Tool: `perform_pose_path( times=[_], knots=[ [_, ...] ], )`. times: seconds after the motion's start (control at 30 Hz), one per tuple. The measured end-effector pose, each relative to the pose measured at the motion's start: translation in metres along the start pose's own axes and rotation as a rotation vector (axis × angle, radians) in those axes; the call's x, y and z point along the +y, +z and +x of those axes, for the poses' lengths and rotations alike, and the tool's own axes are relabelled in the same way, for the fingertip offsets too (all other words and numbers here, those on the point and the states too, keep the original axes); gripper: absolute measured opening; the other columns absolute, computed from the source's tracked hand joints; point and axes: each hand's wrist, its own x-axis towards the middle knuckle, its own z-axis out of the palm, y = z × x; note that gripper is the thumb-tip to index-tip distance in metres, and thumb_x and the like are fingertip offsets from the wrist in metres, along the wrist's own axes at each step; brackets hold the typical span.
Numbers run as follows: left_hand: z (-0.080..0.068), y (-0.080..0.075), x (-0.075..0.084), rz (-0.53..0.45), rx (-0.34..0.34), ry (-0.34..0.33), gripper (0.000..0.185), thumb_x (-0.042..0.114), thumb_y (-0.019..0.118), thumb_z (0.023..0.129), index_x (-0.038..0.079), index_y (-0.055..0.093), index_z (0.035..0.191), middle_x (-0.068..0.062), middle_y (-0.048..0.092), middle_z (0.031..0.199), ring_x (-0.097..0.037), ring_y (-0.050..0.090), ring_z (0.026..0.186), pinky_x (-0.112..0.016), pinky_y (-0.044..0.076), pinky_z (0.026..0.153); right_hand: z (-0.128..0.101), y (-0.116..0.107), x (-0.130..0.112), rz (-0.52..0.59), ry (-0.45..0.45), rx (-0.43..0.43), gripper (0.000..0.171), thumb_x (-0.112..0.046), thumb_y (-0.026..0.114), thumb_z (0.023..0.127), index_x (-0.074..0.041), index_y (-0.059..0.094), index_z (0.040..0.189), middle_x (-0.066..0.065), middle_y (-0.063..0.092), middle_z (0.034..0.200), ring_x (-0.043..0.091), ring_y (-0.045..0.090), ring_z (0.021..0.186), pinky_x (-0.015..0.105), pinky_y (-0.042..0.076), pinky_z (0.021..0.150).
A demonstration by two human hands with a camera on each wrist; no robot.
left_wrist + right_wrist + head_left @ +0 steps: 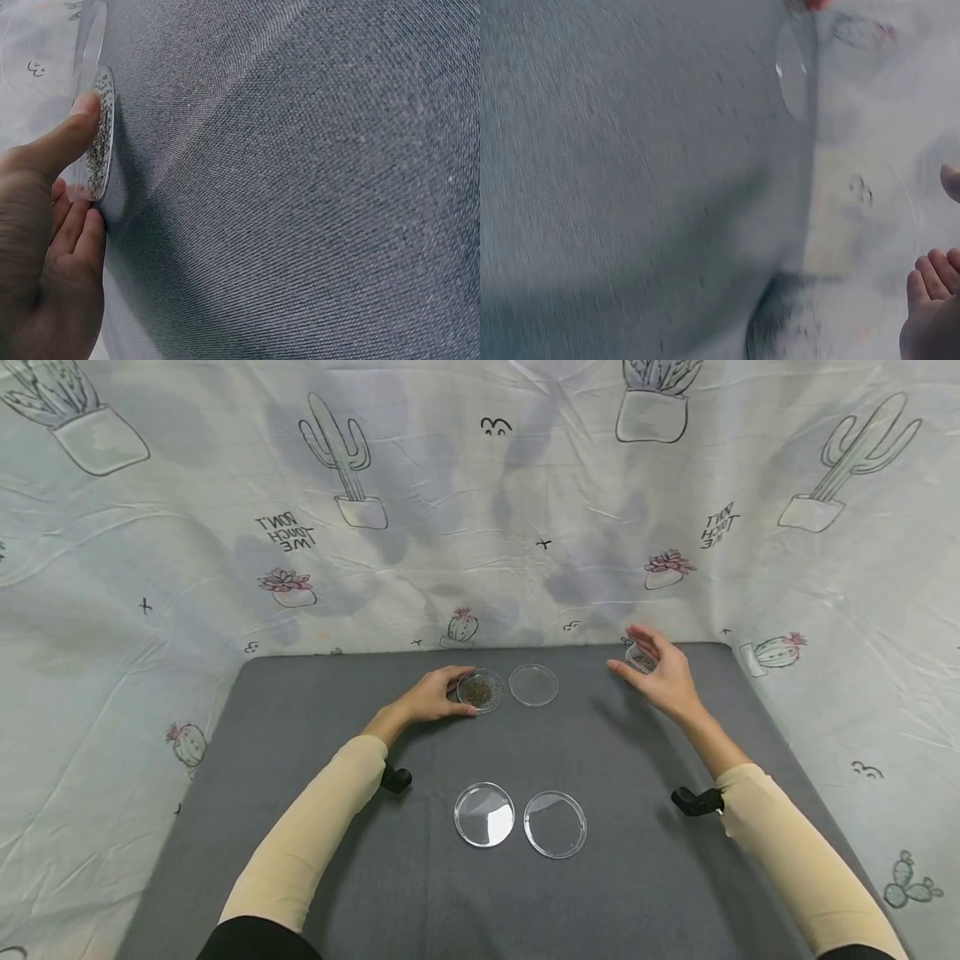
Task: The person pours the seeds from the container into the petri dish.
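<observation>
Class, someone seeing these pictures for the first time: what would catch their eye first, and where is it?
First, the clear dish of dark specks at the far middle of the grey table, gripped by the left hand. Beside it sits an empty dish, and two more clear dishes lie side by side nearer the person. The right hand hovers with spread fingers over another small dish at the far right.

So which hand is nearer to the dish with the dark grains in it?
Left. The left hand holds the rim of the grain dish with its fingers. The right hand is far off to the right, past the empty dish.
</observation>
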Motion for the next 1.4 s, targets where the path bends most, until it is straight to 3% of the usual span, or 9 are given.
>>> perform_pose_path(
  times=[0.33,0.6,0.9,1.2,1.4],
  knots=[
    [0.007,-0.003,0.002,0.009,-0.001,-0.017,0.088,0.024,0.087,0.095,0.001,0.04,0.167,-0.022,0.043,0.171,-0.037,0.045,0.159,-0.045,0.045,0.129,0.017,0.049,0.0,-0.081,-0.004,-0.31,0.084,-0.025,0.085,0.096,0.001,0.042,0.163,0.027,0.048,0.166,0.05,0.051,0.151,0.059,0.044,0.127],
    [0.015,-0.003,0.005,0.009,0.011,-0.022,0.088,0.023,0.087,0.095,-0.001,0.04,0.166,-0.022,0.043,0.171,-0.037,0.045,0.159,-0.045,0.045,0.13,0.035,0.074,0.004,-0.183,0.022,-0.457,0.098,-0.036,0.086,0.094,0.005,0.034,0.166,0.028,0.042,0.17,0.05,0.046,0.155,0.064,0.042,0.127],
    [0.02,-0.002,0.007,0.013,0.035,-0.024,0.087,0.022,0.087,0.095,-0.001,0.041,0.165,-0.023,0.045,0.169,-0.037,0.047,0.157,-0.045,0.047,0.128,0.048,0.097,0.017,-0.237,-0.016,-0.482,0.112,-0.041,0.091,0.087,0.008,0.029,0.167,0.034,0.039,0.169,0.051,0.04,0.158,0.065,0.037,0.13],
    [0.023,-0.005,0.009,0.009,0.046,-0.047,0.087,0.021,0.087,0.095,-0.002,0.042,0.165,-0.024,0.046,0.168,-0.038,0.048,0.157,-0.045,0.046,0.128,0.052,0.107,0.026,-0.213,-0.084,-0.393,0.1,-0.035,0.09,0.089,0.008,0.039,0.163,0.03,0.051,0.162,0.048,0.047,0.154,0.062,0.04,0.129],
    [0.023,-0.005,0.008,0.003,0.051,-0.064,0.087,0.021,0.088,0.094,-0.002,0.041,0.165,-0.024,0.045,0.169,-0.038,0.047,0.158,-0.045,0.046,0.129,0.058,0.112,0.029,-0.207,-0.106,-0.39,0.101,-0.034,0.092,0.087,0.008,0.039,0.162,0.031,0.052,0.161,0.048,0.05,0.151,0.062,0.041,0.127]
  ],
)
